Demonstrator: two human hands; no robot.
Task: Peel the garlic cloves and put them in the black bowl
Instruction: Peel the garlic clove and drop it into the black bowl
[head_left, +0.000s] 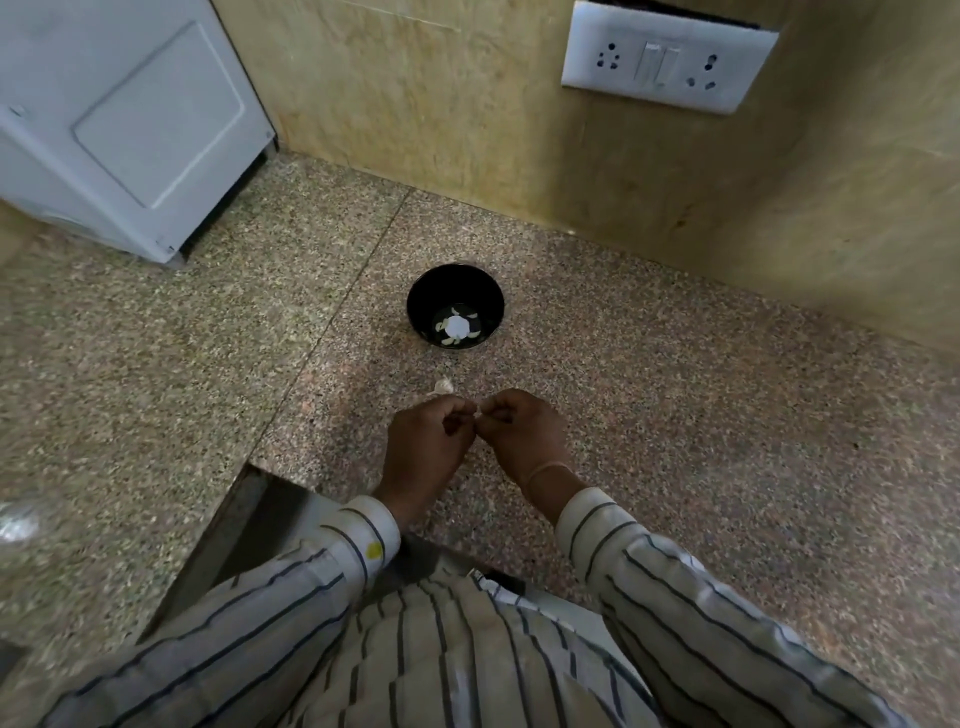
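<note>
Hands (431, 441) (524, 436) pinch garlic (481, 408); black bowl (452, 288) holds cloves (470, 315).

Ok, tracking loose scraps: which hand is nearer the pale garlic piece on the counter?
Left. The left hand is just on the near side of the garlic piece; the right hand lies farther, to its right.

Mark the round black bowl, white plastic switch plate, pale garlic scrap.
Round black bowl (431, 296): head view, inner wall.
White plastic switch plate (658, 65): head view, middle switches.
Pale garlic scrap (443, 385): head view, centre.
</note>
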